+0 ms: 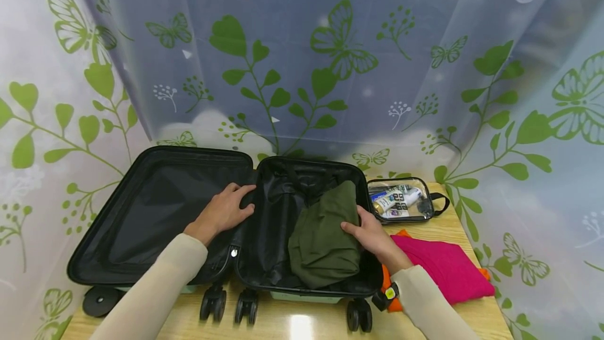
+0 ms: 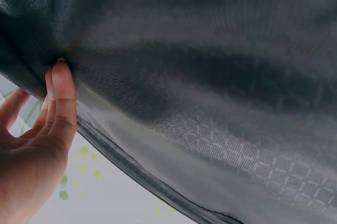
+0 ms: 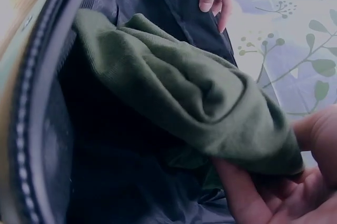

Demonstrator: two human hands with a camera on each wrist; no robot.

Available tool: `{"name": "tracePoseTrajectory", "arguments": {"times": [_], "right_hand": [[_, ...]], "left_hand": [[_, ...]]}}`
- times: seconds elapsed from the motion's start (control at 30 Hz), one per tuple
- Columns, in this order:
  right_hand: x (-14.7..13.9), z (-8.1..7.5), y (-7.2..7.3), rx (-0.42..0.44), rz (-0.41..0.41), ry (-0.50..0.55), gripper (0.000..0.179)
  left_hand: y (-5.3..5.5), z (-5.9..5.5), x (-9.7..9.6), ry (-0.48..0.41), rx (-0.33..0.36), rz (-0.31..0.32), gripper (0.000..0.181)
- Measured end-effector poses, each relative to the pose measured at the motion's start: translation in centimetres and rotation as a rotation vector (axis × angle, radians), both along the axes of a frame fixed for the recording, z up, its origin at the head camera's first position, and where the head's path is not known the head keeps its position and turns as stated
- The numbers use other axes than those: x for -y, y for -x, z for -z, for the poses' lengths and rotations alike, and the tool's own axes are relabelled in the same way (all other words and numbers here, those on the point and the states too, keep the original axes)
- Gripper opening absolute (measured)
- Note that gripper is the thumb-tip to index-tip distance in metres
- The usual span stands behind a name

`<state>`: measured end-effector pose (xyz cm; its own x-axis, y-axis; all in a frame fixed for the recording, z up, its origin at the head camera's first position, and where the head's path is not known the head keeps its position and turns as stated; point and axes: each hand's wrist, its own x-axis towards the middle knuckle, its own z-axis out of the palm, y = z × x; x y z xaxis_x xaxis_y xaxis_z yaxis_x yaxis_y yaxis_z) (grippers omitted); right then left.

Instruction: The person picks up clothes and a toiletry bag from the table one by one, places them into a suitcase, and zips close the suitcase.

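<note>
A black-lined suitcase (image 1: 165, 214) lies spread open on a wooden table. Folded dark green cloth (image 1: 325, 240), apparently a garment, is in its right half. My right hand (image 1: 370, 232) grips the cloth's right edge, thumb on top; in the right wrist view fingers (image 3: 239, 192) reach under the cloth's near end. My left hand (image 1: 226, 209) rests by the middle seam between the two halves, fingers extended. In the left wrist view its fingertips (image 2: 63, 79) touch dark lining fabric (image 2: 184, 92) near an edge.
Right of the suitcase lies a clear toiletry pouch (image 1: 401, 201) with bottles inside. Nearer me is a bright pink cloth (image 1: 443, 266) over an orange cloth (image 1: 395, 303). Suitcase wheels (image 1: 214, 303) stick out at the front. A patterned curtain (image 1: 292, 67) hangs behind.
</note>
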<state>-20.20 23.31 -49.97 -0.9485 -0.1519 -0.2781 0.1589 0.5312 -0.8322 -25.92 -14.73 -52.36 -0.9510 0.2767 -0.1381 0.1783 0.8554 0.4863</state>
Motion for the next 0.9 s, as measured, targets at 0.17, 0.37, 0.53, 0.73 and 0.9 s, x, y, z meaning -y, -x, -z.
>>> {"name": "tracePoseTrajectory", "arguments": {"times": [0.17, 0.37, 0.53, 0.73, 0.9], "right_hand": [[-0.1, 0.0, 0.2, -0.05, 0.012, -0.144, 0.059], [-0.6, 0.2, 0.4, -0.099, 0.013, -0.221, 0.059], [-1.3, -0.1, 0.4, -0.128, 0.013, -0.271, 0.059], [-2.0, -0.6, 0.2, -0.174, 0.051, -0.306, 0.054], [-2.8, -1.3, 0.0, -0.172, 0.131, -0.268, 0.047]], "left_hand": [[0.0, 0.0, 0.0, -0.001, -0.001, -0.006, 0.061], [0.0, 0.3, 0.0, -0.002, 0.001, -0.002, 0.062], [0.0, 0.1, -0.1, -0.003, -0.01, -0.001, 0.062], [0.0, 0.1, 0.0, 0.001, -0.012, -0.001, 0.062], [-0.1, -0.1, -0.1, -0.005, -0.012, -0.002, 0.062]]}}
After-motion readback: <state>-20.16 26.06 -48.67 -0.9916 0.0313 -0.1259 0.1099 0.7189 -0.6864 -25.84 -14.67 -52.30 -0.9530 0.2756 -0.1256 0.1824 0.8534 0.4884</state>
